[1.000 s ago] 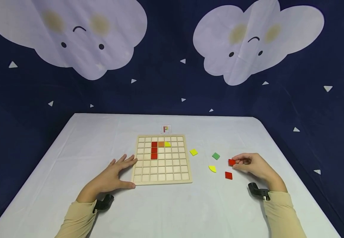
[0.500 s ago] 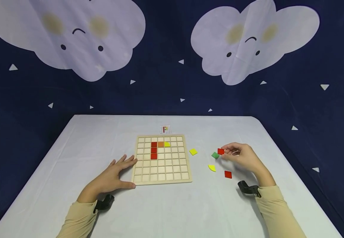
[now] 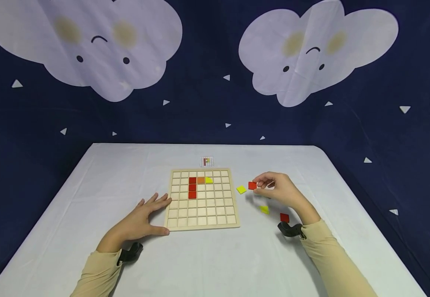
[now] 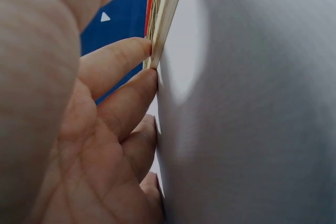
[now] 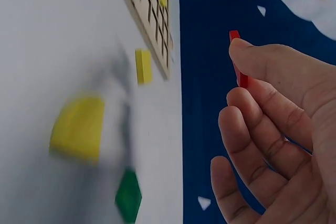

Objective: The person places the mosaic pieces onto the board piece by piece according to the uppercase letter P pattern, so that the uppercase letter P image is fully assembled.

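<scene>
Between thumb and fingers, my right hand pinches a red square tile above the table, just right of the yellow square tile. The right wrist view shows the red tile edge-on in that pinch. My left hand has its fingers spread, with fingertips and thumb touching the left edge of the wooden grid board. On the board lie three red tiles in a column, with an orange tile and a yellow quarter-round tile to the right of the top one.
A small pattern card lies behind the board. On the table to the right are another yellow quarter-round tile and a red tile. A green tile shows in the right wrist view; my right hand hides it from the head camera.
My right hand has carried the red tile leftward from the right side of the table, passing over the green tile towards the board. The left hand stays at the board's edge.
</scene>
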A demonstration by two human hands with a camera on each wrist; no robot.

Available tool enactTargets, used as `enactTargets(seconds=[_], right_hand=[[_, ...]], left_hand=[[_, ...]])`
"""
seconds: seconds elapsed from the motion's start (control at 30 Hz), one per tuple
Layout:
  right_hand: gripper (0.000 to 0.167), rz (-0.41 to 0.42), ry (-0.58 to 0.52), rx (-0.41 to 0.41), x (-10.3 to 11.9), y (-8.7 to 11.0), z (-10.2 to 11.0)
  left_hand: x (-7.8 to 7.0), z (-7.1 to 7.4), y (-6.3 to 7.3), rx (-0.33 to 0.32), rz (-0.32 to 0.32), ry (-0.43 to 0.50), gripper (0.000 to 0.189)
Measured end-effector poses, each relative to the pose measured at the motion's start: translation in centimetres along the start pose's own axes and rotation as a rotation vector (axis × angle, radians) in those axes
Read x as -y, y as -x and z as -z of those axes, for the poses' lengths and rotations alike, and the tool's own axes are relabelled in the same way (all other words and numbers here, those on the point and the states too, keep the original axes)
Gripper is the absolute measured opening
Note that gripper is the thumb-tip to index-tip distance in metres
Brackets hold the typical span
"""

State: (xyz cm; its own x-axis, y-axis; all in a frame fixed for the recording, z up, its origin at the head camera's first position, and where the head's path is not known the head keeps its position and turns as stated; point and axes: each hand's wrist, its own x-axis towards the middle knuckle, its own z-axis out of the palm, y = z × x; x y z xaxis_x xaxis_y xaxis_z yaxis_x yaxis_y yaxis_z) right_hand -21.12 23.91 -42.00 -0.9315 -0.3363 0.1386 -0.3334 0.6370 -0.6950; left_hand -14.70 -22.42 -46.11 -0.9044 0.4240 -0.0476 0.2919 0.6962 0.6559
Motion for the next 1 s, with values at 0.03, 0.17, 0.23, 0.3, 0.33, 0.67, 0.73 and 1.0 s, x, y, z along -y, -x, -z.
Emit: enactTargets(seconds=[0.03, 0.17, 0.23, 0.3, 0.33, 0.67, 0.73, 1.0], right_hand=[[0.026, 0.005, -0.004, 0.011, 0.2, -0.3, -0.3], [0.027, 0.036, -0.022, 0.046, 1.5, -1.4, -1.3], [0.026, 0.058, -0.022, 0.059, 2.1, -2.0, -1.8], [0.025, 0.08, -0.022, 0.071, 2.6, -2.6, -2.4], [0.025, 0.087, -0.021, 0.077, 2.8, -2.8, -2.7], [0.025, 0.125, -0.018, 0.16, 5.0, -4.8, -5.6], [0.024, 0.129, -0.016, 0.18, 5.5, -5.1, -6.2], [0.021, 0.163, -0.02, 0.239, 7.0, -6.2, -8.2]], left_hand=[[0.0, 0.0, 0.0, 0.0, -0.001, 0.001, 0.101], [-0.1, 0.1, 0.0, 0.001, 0.0, 0.007, 0.101], [-0.2, 0.1, -0.1, 0.002, 0.0, 0.007, 0.101], [-0.2, 0.1, -0.1, 0.002, 0.001, 0.008, 0.101], [-0.2, 0.1, -0.1, 0.002, 0.002, 0.009, 0.101], [-0.2, 0.0, -0.1, -0.002, 0.003, 0.006, 0.101], [-0.2, 0.0, -0.1, -0.001, 0.004, 0.009, 0.102], [-0.1, 0.0, 0.0, -0.003, 0.001, 0.014, 0.102]])
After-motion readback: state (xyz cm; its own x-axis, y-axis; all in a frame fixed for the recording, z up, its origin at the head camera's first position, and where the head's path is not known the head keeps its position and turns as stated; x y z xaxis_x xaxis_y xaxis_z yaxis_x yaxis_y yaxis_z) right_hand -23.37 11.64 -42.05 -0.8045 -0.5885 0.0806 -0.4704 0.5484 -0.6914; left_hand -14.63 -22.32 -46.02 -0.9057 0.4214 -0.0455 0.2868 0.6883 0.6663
